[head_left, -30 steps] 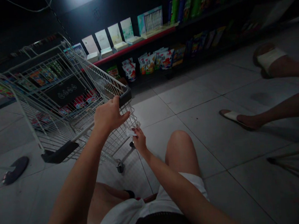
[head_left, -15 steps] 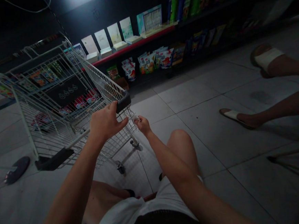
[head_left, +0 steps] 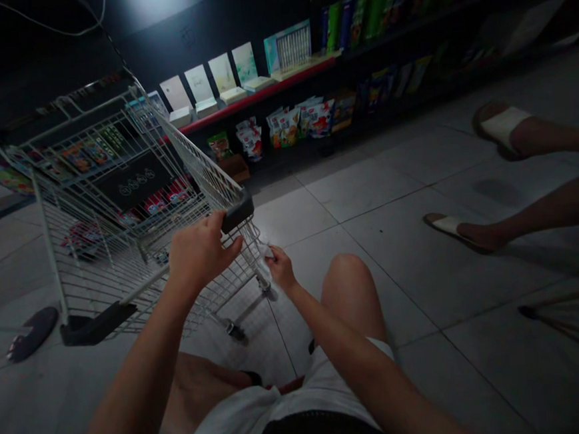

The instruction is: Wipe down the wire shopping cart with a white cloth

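Observation:
A white wire shopping cart (head_left: 118,210) stands on the tiled floor in front of me. My left hand (head_left: 199,251) is wrapped round its handle bar, close to the black end cap (head_left: 238,212). My right hand (head_left: 279,268) is pinched on a small white cloth (head_left: 266,250) pressed against the wire at the cart's rear corner, just below that end cap. My bare knee (head_left: 350,286) is raised right of the hand.
Dark shelves (head_left: 307,62) with cards, boxes and snack packets run along the back. Another person's legs in white slippers (head_left: 450,226) stretch in from the right. A dark slipper (head_left: 30,331) lies at the left. A thin metal frame (head_left: 562,316) lies low right.
My right hand with the cloth rose along the cart's rear corner, then dropped back a little. The cart shifted slightly and my left hand stayed on the handle.

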{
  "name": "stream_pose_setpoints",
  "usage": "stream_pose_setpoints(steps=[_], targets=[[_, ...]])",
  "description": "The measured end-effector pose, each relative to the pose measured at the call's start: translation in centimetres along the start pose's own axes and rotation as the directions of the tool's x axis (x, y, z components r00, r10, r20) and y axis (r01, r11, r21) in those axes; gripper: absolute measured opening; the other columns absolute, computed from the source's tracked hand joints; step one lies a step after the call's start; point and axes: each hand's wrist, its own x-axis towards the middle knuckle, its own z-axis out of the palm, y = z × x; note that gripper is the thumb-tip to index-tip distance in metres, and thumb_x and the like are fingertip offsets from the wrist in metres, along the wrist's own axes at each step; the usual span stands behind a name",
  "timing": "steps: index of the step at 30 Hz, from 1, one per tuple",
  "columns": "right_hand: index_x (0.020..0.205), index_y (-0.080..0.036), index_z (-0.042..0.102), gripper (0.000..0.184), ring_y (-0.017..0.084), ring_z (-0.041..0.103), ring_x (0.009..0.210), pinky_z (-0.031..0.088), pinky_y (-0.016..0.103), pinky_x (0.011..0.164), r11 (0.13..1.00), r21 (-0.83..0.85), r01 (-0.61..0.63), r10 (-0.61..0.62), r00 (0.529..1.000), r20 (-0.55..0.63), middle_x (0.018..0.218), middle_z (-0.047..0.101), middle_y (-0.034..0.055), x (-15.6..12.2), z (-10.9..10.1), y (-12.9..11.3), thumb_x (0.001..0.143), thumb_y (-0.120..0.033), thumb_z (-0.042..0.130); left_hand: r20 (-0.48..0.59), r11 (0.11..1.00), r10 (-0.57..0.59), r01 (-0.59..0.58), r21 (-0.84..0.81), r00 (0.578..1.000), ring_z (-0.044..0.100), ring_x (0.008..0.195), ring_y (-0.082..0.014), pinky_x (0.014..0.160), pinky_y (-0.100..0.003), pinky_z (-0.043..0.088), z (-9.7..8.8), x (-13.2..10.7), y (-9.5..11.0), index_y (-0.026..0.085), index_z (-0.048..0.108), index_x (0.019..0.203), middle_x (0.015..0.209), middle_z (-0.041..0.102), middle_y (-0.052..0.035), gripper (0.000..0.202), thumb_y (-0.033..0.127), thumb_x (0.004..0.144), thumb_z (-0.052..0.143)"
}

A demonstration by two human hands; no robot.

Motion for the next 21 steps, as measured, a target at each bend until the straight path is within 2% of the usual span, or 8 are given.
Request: stream_pose_setpoints(steps=[3, 6, 12, 15, 17, 19, 21], targets=[[0.085, -0.016, 0.068, 0.025, 0.016, 0.058, 0.076, 0.049, 0.028, 0.073, 0.998, 0.031, -0.052, 0.049, 0.994, 0.095, 0.08, 0.067, 0.0024, 1.6, 0.7, 0.3, 0.072, -0.037, 0.062, -0.002, 1.0, 0.026, -0.026, -0.005, 1.0, 0.072, 0.09, -0.0289, 0.063, -0.034, 0.043, 0.0, -0.3, -0.3, 0.021, 0.057, 0.125, 0.102, 0.076, -0.0047, 0.051, 0.054, 0.087, 0.049], [0.084, -0.016, 0.067, 0.027, 0.014, 0.055, 0.07, 0.046, 0.024, 0.065, 0.995, 0.044, -0.086, 0.08, 0.99, 0.12, 0.075, 0.065, 0.0007, 1.5, 1.2, 0.4, 0.073, -0.039, 0.059, -0.007, 0.999, 0.036, -0.036, -0.023, 0.999, 0.072, 0.089, -0.0279, 0.063, -0.034, 0.042, 0.1, -0.4, -0.9, 0.022, 0.058, 0.126, 0.1, 0.076, -0.0028, 0.05, 0.053, 0.087, 0.051], [0.094, -0.018, 0.07, 0.031, 0.017, 0.06, 0.089, 0.048, 0.028, 0.08, 0.997, 0.036, -0.072, 0.067, 0.991, 0.115, 0.098, 0.068, 0.0041, -1.3, 1.5, 0.1, 0.068, -0.033, 0.061, -0.029, 0.998, 0.032, -0.034, -0.051, 0.999, 0.072, 0.083, -0.0236, 0.062, -0.031, 0.04, 0.3, -2.0, -2.6, 0.023, 0.059, 0.126, 0.096, 0.077, -0.001, 0.05, 0.053, 0.086, 0.054], [0.08, -0.017, 0.071, 0.022, 0.017, 0.061, 0.082, 0.049, 0.029, 0.078, 0.998, 0.022, -0.053, 0.049, 0.988, 0.146, 0.084, 0.068, 0.0028, -1.8, 1.1, -0.3, 0.063, -0.03, 0.066, -0.008, 0.998, 0.019, -0.02, -0.053, 1.0, 0.071, 0.08, -0.0216, 0.063, -0.03, 0.04, 0.1, -3.5, -3.5, 0.023, 0.059, 0.127, 0.092, 0.077, -0.0008, 0.051, 0.054, 0.086, 0.054], [0.076, -0.016, 0.069, 0.019, 0.016, 0.059, 0.076, 0.048, 0.029, 0.075, 0.999, 0.012, -0.051, 0.049, 0.992, 0.116, 0.077, 0.065, 0.0018, -1.6, 0.8, -1.3, 0.065, -0.031, 0.065, 0.027, 0.999, -0.004, 0.005, -0.041, 1.0, 0.071, 0.078, -0.0215, 0.063, -0.03, 0.04, -0.2, -4.3, -3.9, 0.023, 0.059, 0.127, 0.087, 0.076, -0.0008, 0.052, 0.056, 0.087, 0.053], [0.084, -0.016, 0.069, 0.023, 0.016, 0.058, 0.079, 0.049, 0.029, 0.077, 1.0, 0.02, -0.02, 0.02, 1.0, 0.018, 0.082, 0.065, 0.0025, -1.1, 0.7, -3.4, 0.072, -0.034, 0.061, 0.067, 0.999, -0.028, 0.029, -0.016, 0.997, 0.07, 0.077, -0.0216, 0.062, -0.03, 0.038, -0.6, -4.9, -4.0, 0.022, 0.059, 0.125, 0.084, 0.075, -0.0015, 0.051, 0.059, 0.091, 0.048], [0.095, -0.017, 0.067, 0.026, 0.017, 0.06, 0.088, 0.05, 0.03, 0.082, 0.993, 0.061, 0.105, -0.101, 0.993, -0.058, 0.094, 0.066, 0.0039, -0.4, 1.1, -6.4, 0.079, -0.037, 0.059, 0.083, 0.998, -0.056, 0.053, 0.034, 0.995, 0.07, 0.077, -0.0222, 0.059, -0.03, 0.035, -0.9, -5.1, -3.9, 0.022, 0.062, 0.118, 0.084, 0.074, -0.003, 0.049, 0.059, 0.095, 0.039]])
